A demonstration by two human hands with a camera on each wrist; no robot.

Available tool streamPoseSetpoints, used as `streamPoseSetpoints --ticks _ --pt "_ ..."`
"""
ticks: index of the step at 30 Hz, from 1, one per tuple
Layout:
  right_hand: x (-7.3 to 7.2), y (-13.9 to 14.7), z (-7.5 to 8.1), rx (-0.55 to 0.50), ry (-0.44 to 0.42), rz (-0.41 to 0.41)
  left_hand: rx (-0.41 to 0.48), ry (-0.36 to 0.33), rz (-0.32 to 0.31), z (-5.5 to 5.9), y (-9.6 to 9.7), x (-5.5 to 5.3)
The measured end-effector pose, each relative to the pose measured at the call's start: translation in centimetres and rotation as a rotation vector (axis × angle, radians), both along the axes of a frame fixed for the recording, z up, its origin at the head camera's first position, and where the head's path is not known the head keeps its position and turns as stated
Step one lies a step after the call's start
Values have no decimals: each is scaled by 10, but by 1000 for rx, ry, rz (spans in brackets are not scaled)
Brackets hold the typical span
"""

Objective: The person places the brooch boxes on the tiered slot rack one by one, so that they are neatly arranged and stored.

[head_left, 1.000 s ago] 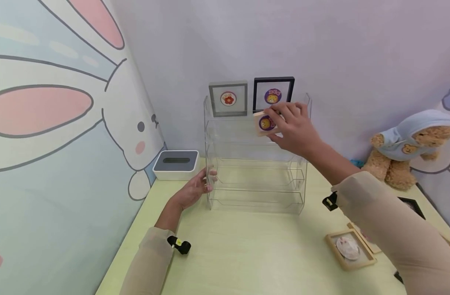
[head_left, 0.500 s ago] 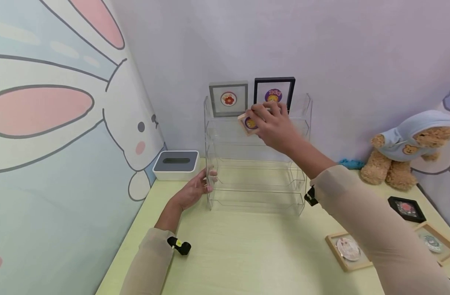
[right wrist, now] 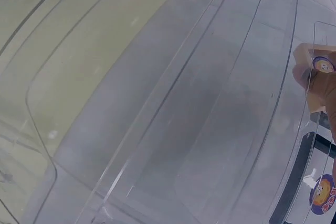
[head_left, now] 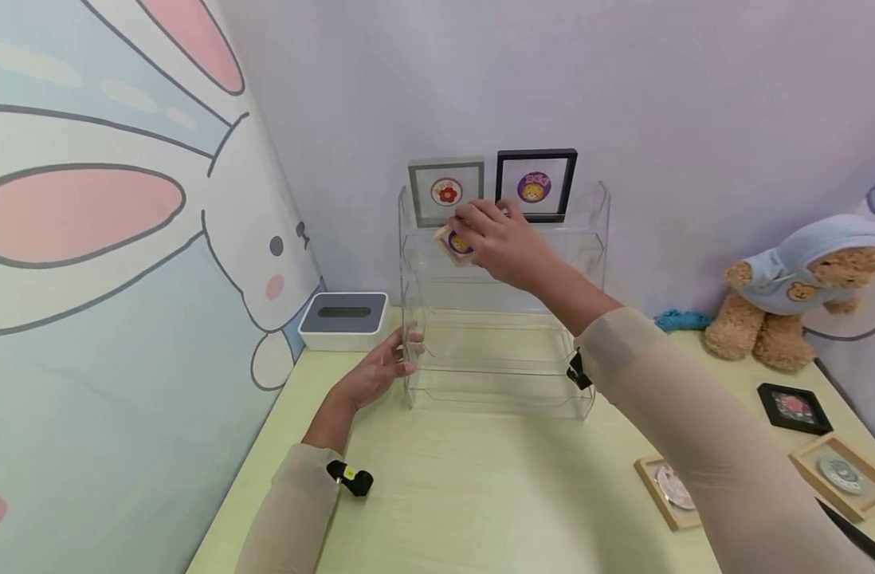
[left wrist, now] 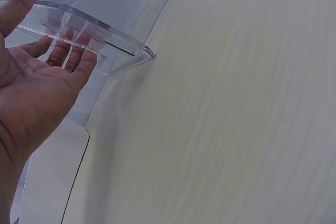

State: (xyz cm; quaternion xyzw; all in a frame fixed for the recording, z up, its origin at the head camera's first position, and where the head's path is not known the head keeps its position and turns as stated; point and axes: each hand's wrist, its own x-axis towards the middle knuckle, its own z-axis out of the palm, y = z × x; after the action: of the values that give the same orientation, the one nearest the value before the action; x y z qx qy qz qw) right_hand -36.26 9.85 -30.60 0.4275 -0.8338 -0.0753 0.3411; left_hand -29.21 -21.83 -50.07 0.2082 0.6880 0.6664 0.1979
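My right hand (head_left: 505, 245) holds a small light-wood display frame (head_left: 454, 245) with a purple bear badge, tilted in front of the upper tiers of a clear acrylic rack (head_left: 498, 372). On the rack's top tier stand a grey frame (head_left: 448, 170) with a red flower badge and a black frame (head_left: 534, 217) with a bear badge. The wooden frame overlaps the grey frame's lower edge. My left hand (left wrist: 39, 85) rests at the rack's left side, fingers loosely spread and showing through the clear plastic, thumb apart from them. Fingers partly hide the wooden frame.
A white tissue box (head_left: 344, 319) with a grey lid sits left of the rack. At the right lie a black frame (head_left: 794, 408) and two wooden frames, one (head_left: 841, 477) whole in view, one (head_left: 667, 494) partly behind the sleeve. A teddy bear (head_left: 782, 295) sits behind them.
My right hand has moved left with the wooden frame, from before the black frame to below the grey one, and the frame has tilted. My left hand stays put.
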Motion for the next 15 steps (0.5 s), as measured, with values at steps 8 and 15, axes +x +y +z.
streamPoseSetpoints --ticks 8,15 --pt "-2 -8 3 83 4 -8 0 -9 2 0 1 -1" --pt "-2 -9 5 128 -23 -8 -7 -16 2 0 0 -2"
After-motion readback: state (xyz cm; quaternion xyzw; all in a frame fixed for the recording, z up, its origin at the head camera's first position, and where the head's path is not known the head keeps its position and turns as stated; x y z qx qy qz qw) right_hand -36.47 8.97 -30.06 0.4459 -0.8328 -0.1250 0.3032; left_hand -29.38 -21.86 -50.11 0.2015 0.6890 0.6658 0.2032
